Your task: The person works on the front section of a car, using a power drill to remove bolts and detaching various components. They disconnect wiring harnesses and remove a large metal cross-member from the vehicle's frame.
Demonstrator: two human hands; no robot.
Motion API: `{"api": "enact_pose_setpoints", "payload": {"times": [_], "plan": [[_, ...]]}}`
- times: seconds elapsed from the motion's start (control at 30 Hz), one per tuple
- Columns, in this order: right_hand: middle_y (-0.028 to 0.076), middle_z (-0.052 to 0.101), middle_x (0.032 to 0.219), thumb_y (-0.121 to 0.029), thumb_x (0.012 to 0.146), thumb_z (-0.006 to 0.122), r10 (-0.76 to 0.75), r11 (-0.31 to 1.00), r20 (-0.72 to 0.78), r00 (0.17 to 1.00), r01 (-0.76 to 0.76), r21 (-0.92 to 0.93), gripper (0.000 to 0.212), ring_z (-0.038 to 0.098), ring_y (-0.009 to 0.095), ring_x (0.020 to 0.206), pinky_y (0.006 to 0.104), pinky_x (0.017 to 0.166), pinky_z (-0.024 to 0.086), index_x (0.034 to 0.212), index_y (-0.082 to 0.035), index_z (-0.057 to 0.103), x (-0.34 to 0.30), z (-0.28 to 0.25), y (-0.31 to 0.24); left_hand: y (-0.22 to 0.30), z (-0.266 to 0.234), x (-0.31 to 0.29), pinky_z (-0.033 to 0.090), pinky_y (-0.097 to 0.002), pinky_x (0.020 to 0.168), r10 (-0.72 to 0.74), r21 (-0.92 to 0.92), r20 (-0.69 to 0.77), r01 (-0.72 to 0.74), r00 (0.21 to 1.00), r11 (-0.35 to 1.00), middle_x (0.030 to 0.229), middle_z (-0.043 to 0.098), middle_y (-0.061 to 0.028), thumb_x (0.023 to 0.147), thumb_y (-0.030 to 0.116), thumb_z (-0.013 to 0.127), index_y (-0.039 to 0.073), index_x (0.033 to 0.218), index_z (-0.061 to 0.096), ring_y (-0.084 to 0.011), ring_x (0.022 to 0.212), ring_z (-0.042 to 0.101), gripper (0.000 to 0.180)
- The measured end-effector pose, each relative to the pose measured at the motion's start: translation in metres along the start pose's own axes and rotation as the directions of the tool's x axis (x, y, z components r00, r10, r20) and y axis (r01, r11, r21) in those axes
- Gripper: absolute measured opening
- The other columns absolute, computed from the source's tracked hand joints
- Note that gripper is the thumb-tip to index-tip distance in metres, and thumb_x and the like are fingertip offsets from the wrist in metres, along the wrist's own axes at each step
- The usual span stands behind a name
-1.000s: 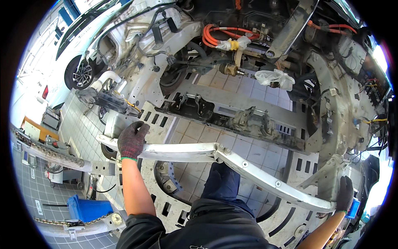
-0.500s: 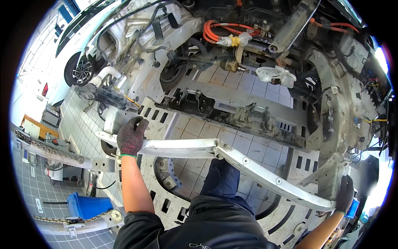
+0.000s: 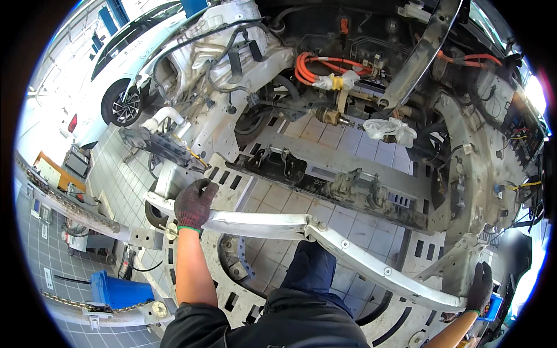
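Note:
A silver metal bumper beam (image 3: 258, 225), creased and bent near its middle, spans the front of a stripped car body. My left hand (image 3: 195, 204), in a dark knit glove, is curled over the beam near its left end, beside the left frame rail (image 3: 170, 178). At the beam's right end is my gloved right hand (image 3: 480, 288), holding it from the outer side with the fingers pointing up along the right frame rail (image 3: 458, 271). That hand's thumb is hidden. Both beam ends sit close against the rails; whether they are fastened cannot be made out.
A perforated steel platform (image 3: 232, 301) lies below. Orange cables (image 3: 303, 68), a plastic-wrapped part (image 3: 387, 129) and a drive shaft (image 3: 328, 116) show in the engine bay. A dark crossmember (image 3: 325, 185) runs behind the beam. At left are a chained pulling arm (image 3: 87, 220) and a blue bin (image 3: 125, 290).
The view has shifted, so the car body sits slightly lower and further right. Both hands keep their places on the beam, which stays against the rails.

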State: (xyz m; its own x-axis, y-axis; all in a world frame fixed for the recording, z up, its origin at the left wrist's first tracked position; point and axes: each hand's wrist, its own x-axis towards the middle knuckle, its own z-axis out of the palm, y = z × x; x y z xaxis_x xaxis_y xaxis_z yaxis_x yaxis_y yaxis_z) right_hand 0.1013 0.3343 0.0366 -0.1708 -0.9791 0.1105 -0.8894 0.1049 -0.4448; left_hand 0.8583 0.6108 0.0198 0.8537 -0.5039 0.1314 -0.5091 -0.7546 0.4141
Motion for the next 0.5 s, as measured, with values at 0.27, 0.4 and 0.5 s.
{"api": "enact_pose_setpoints", "payload": {"times": [0.27, 0.4, 0.5], "plan": [[0.025, 0.072, 0.133, -0.038, 0.106, 0.061, -0.018, 1.0, -0.009, 1.0, 0.018, -0.016, 0.053, 0.07, 0.036, 0.119, 0.0432, 0.102, 0.052, 0.141, 0.002, 0.065, 0.003, 0.002, 0.009, -0.003, 0.003, 0.0, 0.057, -0.0457, 0.086, 0.031, 0.013, -0.019, -0.031, 0.999, 0.999, 0.096, 0.08, -0.0138, 0.094, 0.061, 0.068, 0.014, 0.117, 0.079, -0.0334, 0.091, 0.076, 0.054], [0.026, 0.072, 0.133, -0.037, 0.106, 0.062, -0.051, 0.999, -0.021, 0.998, 0.052, 0.008, 0.053, 0.07, 0.036, 0.119, 0.0433, 0.103, 0.052, 0.141, 0.003, 0.064, 0.005, 0.003, 0.013, -0.006, 0.007, 0.001, 0.057, -0.0427, 0.078, 0.086, 0.016, -0.089, -0.085, 0.992, 0.996, 0.085, 0.079, -0.0122, 0.096, 0.052, 0.071, 0.011, 0.113, 0.08, -0.0268, 0.076, 0.077, 0.045], [0.028, 0.068, 0.138, -0.037, 0.107, 0.059, -0.016, 1.0, 0.022, 1.0, 0.016, 0.007, 0.056, 0.066, 0.039, 0.126, 0.0438, 0.109, 0.048, 0.144, 0.005, 0.062, 0.005, 0.003, 0.013, -0.007, 0.009, 0.002, 0.057, -0.0421, 0.077, 0.094, 0.013, -0.1, -0.093, 0.991, 0.996, 0.085, 0.079, -0.0124, 0.096, 0.052, 0.071, 0.011, 0.113, 0.08, -0.0266, 0.075, 0.077, 0.046]]}}
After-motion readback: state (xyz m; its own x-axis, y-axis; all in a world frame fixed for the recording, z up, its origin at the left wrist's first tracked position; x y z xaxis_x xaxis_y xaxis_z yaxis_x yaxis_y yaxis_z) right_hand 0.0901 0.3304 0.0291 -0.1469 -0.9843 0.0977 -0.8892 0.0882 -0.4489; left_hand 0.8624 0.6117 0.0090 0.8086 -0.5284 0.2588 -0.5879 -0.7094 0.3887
